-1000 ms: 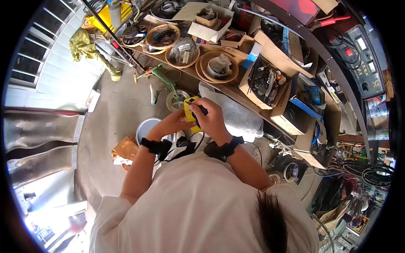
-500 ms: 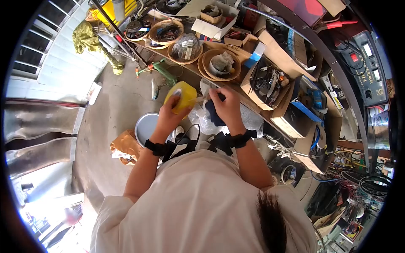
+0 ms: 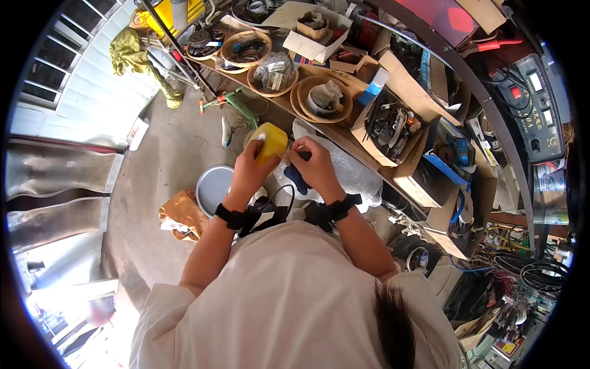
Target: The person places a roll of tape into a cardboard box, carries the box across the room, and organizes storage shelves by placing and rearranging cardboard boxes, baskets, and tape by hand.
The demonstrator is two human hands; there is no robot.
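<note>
A roll of yellow packing tape [image 3: 272,140] sits in my left hand [image 3: 244,172], its fingers and thumb closed round the lower left side. Close beside the roll, my right hand [image 3: 318,167] is closed in a pinch at the tape's loose end; the fingertips partly hide it. A dark blue cloth item [image 3: 296,180] shows under my right palm; whether it is gripped or hangs there I cannot tell. Beyond my right hand lies a clear bubble-wrap bundle [image 3: 351,169].
A crowded workbench [image 3: 344,130] runs diagonally ahead, holding baskets [image 3: 324,117] and cardboard boxes [image 3: 384,158] of parts. On the floor stand a round grey-lidded bucket [image 3: 213,189] and a brown bag [image 3: 183,215]. A green metal frame [image 3: 243,109] is near the bench.
My right hand has moved left and slightly down, closer to the tape roll, and the dark cloth moved with it. The stretch of tape between the hands looks shorter.
</note>
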